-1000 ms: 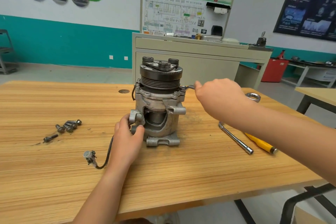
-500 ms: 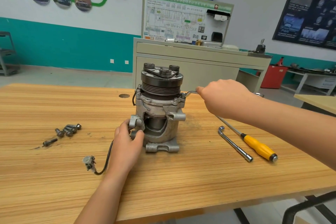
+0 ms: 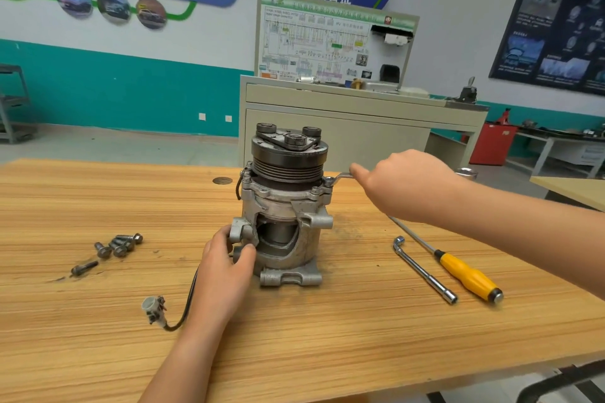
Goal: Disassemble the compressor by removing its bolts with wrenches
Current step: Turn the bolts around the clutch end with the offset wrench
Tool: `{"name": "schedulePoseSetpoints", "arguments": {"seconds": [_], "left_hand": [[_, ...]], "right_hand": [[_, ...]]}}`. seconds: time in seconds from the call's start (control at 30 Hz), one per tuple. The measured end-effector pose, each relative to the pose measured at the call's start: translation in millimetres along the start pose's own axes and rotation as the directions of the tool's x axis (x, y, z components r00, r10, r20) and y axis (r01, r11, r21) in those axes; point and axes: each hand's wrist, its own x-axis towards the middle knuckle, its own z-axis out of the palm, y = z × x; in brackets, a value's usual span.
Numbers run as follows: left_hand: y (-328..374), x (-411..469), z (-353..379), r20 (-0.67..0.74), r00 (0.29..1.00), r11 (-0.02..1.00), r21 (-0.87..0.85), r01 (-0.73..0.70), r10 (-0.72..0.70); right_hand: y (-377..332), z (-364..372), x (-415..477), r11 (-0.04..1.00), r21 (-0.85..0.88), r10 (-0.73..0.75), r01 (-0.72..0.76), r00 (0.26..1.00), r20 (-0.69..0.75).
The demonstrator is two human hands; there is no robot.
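The left hand [image 3: 226, 268] is curled round a cast lug on the lower left side of the compressor [image 3: 284, 206], with fingers and thumb closed on the metal. The right hand [image 3: 402, 186] reaches in from the right edge of the worktop [image 3: 294, 353] and grips the shank of a slim wrench [image 3: 342, 176], most of which is hidden in the fist. The wrench lies roughly level. Its end sits on a bolt [image 3: 328, 180] at the upper right flange of the housing, just under the grooved pulley [image 3: 288, 167].

The compressor stands upright about midway between the left and right edges, nearer the far edge than the near one, with the pulley uppermost. A cutaway window in its front wall shows a dark cylinder inside. A black cable [image 3: 190, 298] runs from behind the left hand to a pale connector [image 3: 152, 306] lying on the wood toward the near edge.

Toward the left edge lies a cluster of loose bolts [image 3: 119, 244], with a lone bolt [image 3: 83, 268] a little apart on the near side. Toward the right edge, an L-shaped socket wrench [image 3: 424, 270] and a yellow-handled screwdriver [image 3: 468, 275] lie side by side without touching, both slanting toward the near right corner. The screwdriver's shaft passes under the right forearm. A dark round cap [image 3: 222, 180] is set in the wood left of the compressor, near the far edge.
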Motion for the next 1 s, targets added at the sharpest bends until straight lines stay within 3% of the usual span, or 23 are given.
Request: {"name": "schedulePoseSetpoints", "arguments": {"seconds": [0.3, 0.47, 0.57, 0.63, 0.7, 0.8, 0.9, 1.0], "left_hand": [[-0.1, -2.1, -0.6, 0.027, 1.000, 0.999, 0.030, -0.009, 0.009], [2.2, -4.1, 0.0, 0.005, 0.999, 0.998, 0.047, -0.040, 0.040], [1.3, -4.4, -0.2, -0.009, 0.999, 0.996, 0.070, -0.047, 0.048], [0.4, -4.3, -0.8, -0.016, 0.999, 0.995, 0.094, -0.045, 0.046], [-0.6, -2.5, -1.0, -0.025, 0.999, 0.992, 0.118, -0.043, 0.047], [-1.9, -1.2, -0.7, -0.027, 0.998, 0.989, 0.135, -0.054, 0.058], [-1.1, -2.1, -1.1, -0.026, 0.997, 0.989, 0.133, -0.065, 0.069], [-0.6, -1.7, -1.7, -0.027, 0.996, 0.986, 0.148, -0.074, 0.079]], "right_hand": [[0.8, 17.5, -6.4, 0.985, 0.175, 0.001, 0.007, 0.999, -0.047], [13.8, 44.8, 4.7, 0.986, 0.164, 0.023, -0.009, 0.997, -0.079], [16.7, 65.3, 16.3, 0.979, 0.202, 0.018, 0.036, 0.966, -0.257], [10.8, 81.6, 29.8, 0.950, 0.310, 0.132, 0.031, 0.861, -0.491], [-3.9, 88.4, 48.4, 0.905, 0.425, 0.252, 0.016, 0.784, -0.567], [-27.1, 92.6, 72.8, 0.814, 0.579, 0.324, 0.033, 0.802, -0.501], [-29.0, 96.5, 76.7, 0.776, 0.630, 0.315, -0.032, 0.885, -0.343], [-18.5, 92.6, 52.1, 0.648, 0.752, 0.449, -0.122, 0.858, -0.249]]}}
